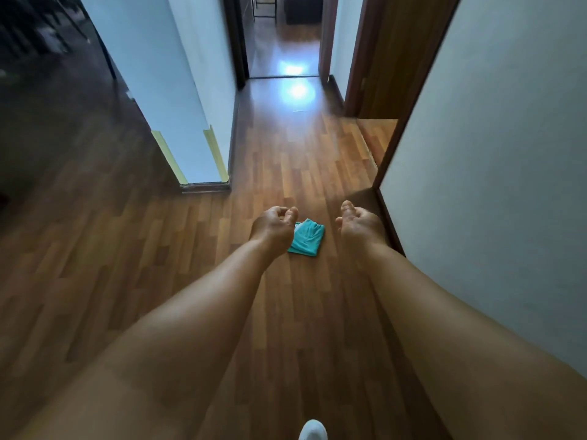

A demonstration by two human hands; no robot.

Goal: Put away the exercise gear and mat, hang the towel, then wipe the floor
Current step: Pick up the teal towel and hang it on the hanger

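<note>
A folded teal cloth point(307, 238) lies flat on the wooden floor point(158, 249) of a hallway. Both my arms reach forward over it. My left hand point(273, 226) hovers at the cloth's left edge, fingers loosely curled, holding nothing. My right hand point(359, 224) hangs to the right of the cloth, palm turned inward, fingers relaxed and empty. Neither hand touches the cloth. The cloth's near left corner is partly hidden behind my left hand.
A white wall point(495, 185) runs close along the right. A wall corner with yellow edge guards point(203, 160) stands at the left. The hallway continues ahead to an open wooden door point(397, 55). My white shoe tip point(313, 430) shows at the bottom.
</note>
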